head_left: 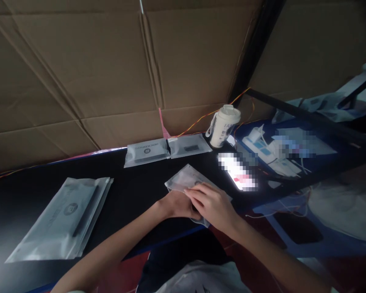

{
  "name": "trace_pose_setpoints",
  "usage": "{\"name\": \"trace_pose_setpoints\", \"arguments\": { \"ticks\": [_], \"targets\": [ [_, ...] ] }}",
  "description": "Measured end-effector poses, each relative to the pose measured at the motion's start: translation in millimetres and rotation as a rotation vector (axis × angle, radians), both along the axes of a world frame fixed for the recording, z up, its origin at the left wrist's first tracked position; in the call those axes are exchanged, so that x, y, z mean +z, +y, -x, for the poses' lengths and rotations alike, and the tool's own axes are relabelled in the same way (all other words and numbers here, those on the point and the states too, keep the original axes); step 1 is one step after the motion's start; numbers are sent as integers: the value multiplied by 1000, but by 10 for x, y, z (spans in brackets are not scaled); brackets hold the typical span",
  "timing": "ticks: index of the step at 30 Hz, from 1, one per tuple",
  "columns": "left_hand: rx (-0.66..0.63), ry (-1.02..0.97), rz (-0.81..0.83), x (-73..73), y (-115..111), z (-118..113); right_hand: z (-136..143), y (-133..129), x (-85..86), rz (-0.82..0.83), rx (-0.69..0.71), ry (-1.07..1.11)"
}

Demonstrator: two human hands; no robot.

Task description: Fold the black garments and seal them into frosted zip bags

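Observation:
A frosted plastic bag [186,177] lies tilted at the table's front edge, under and between both hands. My left hand [178,204] is closed on the bag, its fingers partly hidden inside or beneath it. Over it, my right hand [213,203] presses the bag with its fingers together, close against the left. Two more frosted bags lie flat side by side at the back, one with a printed logo [147,152] and one with a dark patch [190,145]. A stack of similar bags [62,219] lies at the left.
A white lidded cup [225,127] stands at the back right, with a lit phone [238,171] in front of it. Cardboard [110,73] walls the back. Power strips [266,150] and cables lie at the right, beyond a dark frame bar [305,118].

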State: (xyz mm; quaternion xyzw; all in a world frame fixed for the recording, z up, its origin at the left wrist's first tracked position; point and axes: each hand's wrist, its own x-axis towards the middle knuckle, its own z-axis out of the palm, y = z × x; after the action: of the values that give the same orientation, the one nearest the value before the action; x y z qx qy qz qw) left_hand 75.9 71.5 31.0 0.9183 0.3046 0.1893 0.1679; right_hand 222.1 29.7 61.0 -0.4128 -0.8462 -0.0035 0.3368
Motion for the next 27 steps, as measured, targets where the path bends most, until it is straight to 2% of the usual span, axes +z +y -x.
{"name": "trace_pose_setpoints", "arguments": {
  "ticks": [3,5,10,16,20,21,22,24,26,27],
  "targets": [
    [7,42,-51,46,-141,105,-14,4,14,4,-70,25],
    [62,68,-124,51,-208,226,-25,1,23,-4,-87,32],
    [121,101,-222,-32,-243,478,-18,-34,33,8,-38,24],
    [99,6,-325,-162,-240,540,34,-74,34,41,-25,28],
    [100,-74,-367,-157,-341,670,60,-68,53,108,-49,77],
    [137,-128,-352,-147,-369,706,68,-62,61,136,-67,91],
    [224,-196,-318,-135,-391,738,79,-57,70,166,-86,102],
    [520,-370,-124,-110,-402,783,113,-52,90,220,-110,106],
    [781,-533,254,-90,-365,804,165,-68,115,256,-119,88],
    [828,-584,455,-84,-332,807,197,-86,129,273,-123,73]
  ]
}}
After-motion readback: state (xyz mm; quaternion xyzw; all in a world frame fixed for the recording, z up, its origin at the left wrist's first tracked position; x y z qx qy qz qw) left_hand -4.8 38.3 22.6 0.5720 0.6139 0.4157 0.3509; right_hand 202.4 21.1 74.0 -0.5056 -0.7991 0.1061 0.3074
